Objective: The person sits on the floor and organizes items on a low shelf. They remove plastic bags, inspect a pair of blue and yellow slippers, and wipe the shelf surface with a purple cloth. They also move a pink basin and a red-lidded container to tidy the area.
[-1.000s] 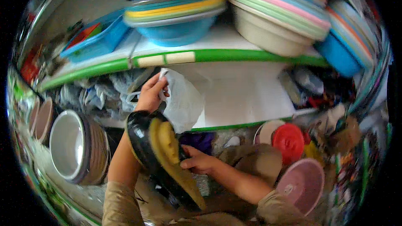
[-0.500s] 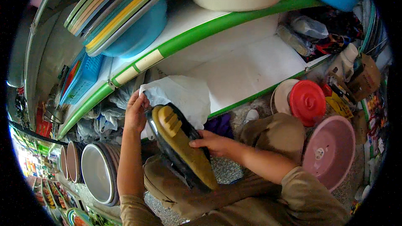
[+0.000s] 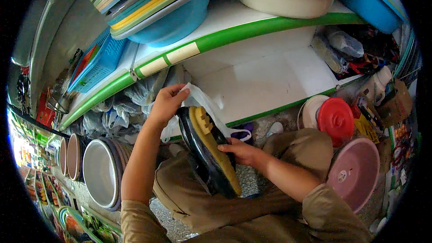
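My right hand (image 3: 241,151) grips a pair of shiny black rubber shoes (image 3: 191,137) from the right side, thumb on the sole. One tan ridged sole (image 3: 215,153) faces up toward me, toe end pointing away; most of the other shoe is hidden underneath. Beyond the shoes, my left hand (image 3: 169,103) pinches the rim of a white plastic bag (image 3: 204,101) between thumb and fingers. The bag hangs partly behind the shoes, one handle loop reaching out by my right hand. Both hands are above my bent legs.
Ahead is a white shelf (image 3: 261,81) with a green edge; stacked basins (image 3: 171,22) stand above it. Bagged goods (image 3: 121,112) lie at its left. Grey tubs (image 3: 101,173) stand on the left, a red lidded bucket (image 3: 335,119) and a pink basin (image 3: 355,175) on the right.
The bag, spread wide before, now hangs narrower with a handle loop showing. The shoes have turned more upright, showing more black side. My left hand has shifted right and nearer the bag's rim.
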Motion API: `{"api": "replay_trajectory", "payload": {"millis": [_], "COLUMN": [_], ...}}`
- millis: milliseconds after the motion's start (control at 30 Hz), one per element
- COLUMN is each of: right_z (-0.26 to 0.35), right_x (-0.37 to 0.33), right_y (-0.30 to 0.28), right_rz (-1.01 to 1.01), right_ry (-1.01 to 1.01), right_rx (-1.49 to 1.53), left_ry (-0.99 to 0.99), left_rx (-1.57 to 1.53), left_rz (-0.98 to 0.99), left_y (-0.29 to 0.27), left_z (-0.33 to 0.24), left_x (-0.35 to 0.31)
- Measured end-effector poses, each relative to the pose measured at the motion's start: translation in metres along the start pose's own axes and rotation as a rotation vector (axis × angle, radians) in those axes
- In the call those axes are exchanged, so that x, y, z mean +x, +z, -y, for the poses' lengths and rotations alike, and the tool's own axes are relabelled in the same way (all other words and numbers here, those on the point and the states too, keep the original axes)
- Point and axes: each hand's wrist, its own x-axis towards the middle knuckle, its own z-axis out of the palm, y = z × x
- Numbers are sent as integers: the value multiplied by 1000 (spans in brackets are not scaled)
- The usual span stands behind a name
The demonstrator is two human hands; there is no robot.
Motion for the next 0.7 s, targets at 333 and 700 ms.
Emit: {"api": "replay_trajectory", "payload": {"millis": [333,700], "right_z": [-22,-26], "right_x": [23,32], "right_y": [-20,-30], "right_rz": [21,27], "right_ry": [45,-83], "right_rx": [-3,-53], "left_ry": [158,228], "left_rx": [175,-3], "left_rz": [-283,-408], "left_y": [27,42], "left_z": [28,42], "left_x": [-14,-14]}}
